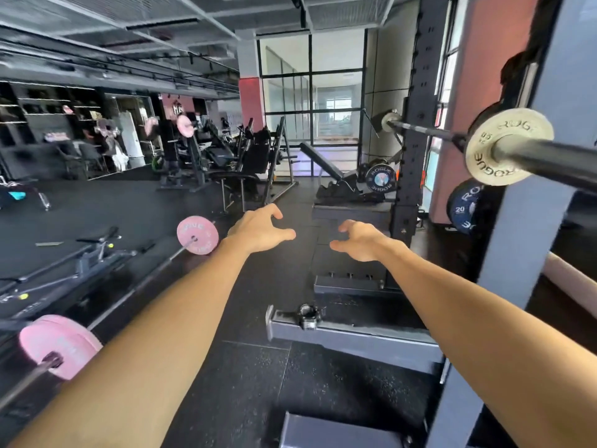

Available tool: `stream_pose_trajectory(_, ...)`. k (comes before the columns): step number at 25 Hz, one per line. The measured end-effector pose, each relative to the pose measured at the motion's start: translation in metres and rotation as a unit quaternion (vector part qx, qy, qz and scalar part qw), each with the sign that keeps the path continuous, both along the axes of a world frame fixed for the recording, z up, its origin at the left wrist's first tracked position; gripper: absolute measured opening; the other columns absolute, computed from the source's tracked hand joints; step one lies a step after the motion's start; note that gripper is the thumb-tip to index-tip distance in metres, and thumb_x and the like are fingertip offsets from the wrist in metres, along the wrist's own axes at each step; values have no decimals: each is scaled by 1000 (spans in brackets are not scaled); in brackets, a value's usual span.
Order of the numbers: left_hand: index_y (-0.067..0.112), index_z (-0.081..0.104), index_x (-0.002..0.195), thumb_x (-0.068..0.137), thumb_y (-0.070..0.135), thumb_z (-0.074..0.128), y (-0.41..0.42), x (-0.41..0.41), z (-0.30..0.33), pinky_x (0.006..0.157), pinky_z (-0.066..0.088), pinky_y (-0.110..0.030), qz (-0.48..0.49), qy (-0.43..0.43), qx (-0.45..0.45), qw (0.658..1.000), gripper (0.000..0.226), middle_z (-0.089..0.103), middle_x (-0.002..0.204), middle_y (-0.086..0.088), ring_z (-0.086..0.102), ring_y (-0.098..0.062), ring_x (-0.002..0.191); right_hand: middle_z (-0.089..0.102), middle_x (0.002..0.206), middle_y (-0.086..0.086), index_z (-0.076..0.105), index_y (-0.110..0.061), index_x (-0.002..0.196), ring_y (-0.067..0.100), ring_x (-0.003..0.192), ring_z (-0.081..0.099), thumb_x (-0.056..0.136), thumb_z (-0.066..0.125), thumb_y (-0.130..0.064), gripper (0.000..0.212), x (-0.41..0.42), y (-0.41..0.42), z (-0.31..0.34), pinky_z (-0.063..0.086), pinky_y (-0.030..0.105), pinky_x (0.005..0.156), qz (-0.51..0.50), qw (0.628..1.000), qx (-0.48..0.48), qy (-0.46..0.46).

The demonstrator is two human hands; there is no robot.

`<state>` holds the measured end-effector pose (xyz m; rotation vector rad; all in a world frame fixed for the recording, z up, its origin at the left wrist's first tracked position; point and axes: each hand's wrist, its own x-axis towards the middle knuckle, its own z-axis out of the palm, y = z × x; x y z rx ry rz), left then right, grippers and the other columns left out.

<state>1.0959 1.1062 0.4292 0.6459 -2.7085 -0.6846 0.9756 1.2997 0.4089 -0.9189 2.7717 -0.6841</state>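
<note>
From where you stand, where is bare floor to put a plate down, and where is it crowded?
Bare black floor runs down the middle, between the barbell with pink plates on the left and the rack's base beam on the right. The right is crowded: collar on that beam, racked barbell, blue plate.

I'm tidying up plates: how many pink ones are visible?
3 pink plates: near plate bottom left, middle plate just left of the left hand, far plate on a distant rack. More may be hidden.

cream plate [483, 158] on racked barbell [426, 131] | blue plate [462, 206] below it | incline bench [323, 160] before glass wall [336, 92]
</note>
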Motion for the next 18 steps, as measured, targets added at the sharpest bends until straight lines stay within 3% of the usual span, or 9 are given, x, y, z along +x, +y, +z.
stream_pose_trajectory(5, 40, 53, 105, 61, 62, 62, -47, -78, -78, 95, 48, -42, 12, -73, 37, 997, 51, 61, 116, -2, 57, -26, 107, 59, 131, 4, 53, -20, 130, 26, 118, 55, 90, 56, -39, 44, -75, -49, -83, 45, 38, 100, -9, 999, 33, -29)
stream_pose_trajectory(12, 33, 55, 119, 75, 53, 65, -87, -172, -218, 93, 49, -43, 15, -184, 71, 980, 49, 58, 115, -1, 59, -27, 103, 60, 129, 3, 56, -24, 128, 26, 115, 57, 93, 52, -31, 35, -163, -112, -216, 47, 39, 98, -16, 990, 90, -103)
stream_pose_trajectory(15, 31, 56, 119, 76, 50, 67, -92, -189, -272, 85, 52, -37, 2, -222, 88, 971, 49, 57, 108, 3, 60, -22, 94, 57, 133, 5, 51, -25, 134, 27, 115, 57, 96, 48, -24, 38, -181, -126, -269, 48, 38, 95, -14, 985, 119, -127)
stream_pose_trajectory(18, 29, 56, 108, 74, 54, 67, -89, -206, -320, 67, 46, -32, -53, -255, 108, 960, 44, 59, 94, 0, 62, -22, 86, 51, 141, 7, 40, -28, 144, 27, 113, 57, 97, 41, -6, 52, -193, -134, -315, 50, 34, 86, 17, 974, 154, -163)
